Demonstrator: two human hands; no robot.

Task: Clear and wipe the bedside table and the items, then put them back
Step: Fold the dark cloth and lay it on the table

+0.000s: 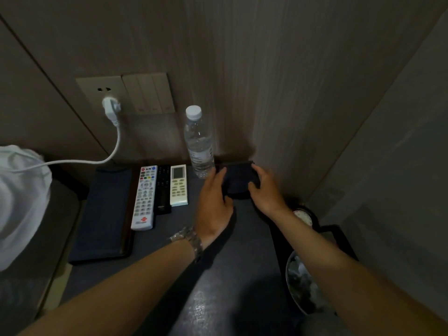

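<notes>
Late stage, judged: remotes (158, 192), folder (101, 214) and bottle (199, 144) arrayed on bedside table (218, 275); dark box (238, 180), right of bottle, clasped by left hand (214, 202) and right hand (265, 190).

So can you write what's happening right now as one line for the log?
left hand: grips dark box | right hand: grips box | bottle: upright beside box | three remotes: side by side

Clear glossy plastic water bottle (199, 144), shiny metal watch band (191, 240), matt dark tabletop (228, 275) with faint sheen, wood-grain wall panel (278, 81).
</notes>
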